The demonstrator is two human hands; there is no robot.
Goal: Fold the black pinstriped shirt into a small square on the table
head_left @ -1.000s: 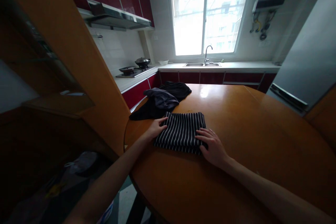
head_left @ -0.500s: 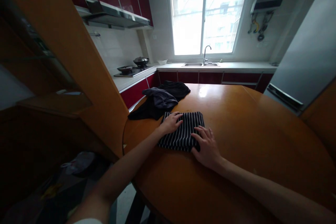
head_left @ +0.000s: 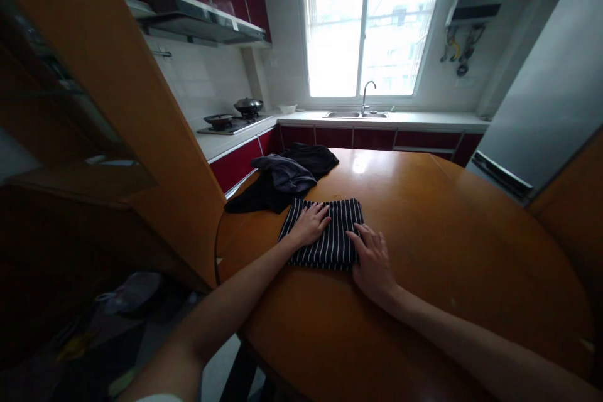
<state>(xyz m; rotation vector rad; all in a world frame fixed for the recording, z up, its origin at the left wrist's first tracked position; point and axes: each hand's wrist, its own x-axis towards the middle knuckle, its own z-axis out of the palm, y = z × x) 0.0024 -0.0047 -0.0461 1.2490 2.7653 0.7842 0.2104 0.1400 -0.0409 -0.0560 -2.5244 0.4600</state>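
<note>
A folded black cloth with white stripes [head_left: 338, 235] lies on the round wooden table [head_left: 424, 232]. My left hand [head_left: 311, 224] lies flat on the cloth's left half, fingers stretched out. At the cloth's right edge rests my right hand [head_left: 371, 259], open, with its fingertips on the fabric and its palm on the table. Neither hand grips anything.
A heap of dark clothes [head_left: 287, 176] lies on the table's far left, just behind the striped cloth. A wooden cabinet [head_left: 117, 107] stands close on the left. Beyond are the counter with a stove [head_left: 230, 122] and sink [head_left: 358, 114], and a grey fridge [head_left: 541, 113] at right.
My left hand moved from the cloth's left edge onto its top. My right hand slid slightly towards me along the right edge. The cloth looks narrower than a second ago.
</note>
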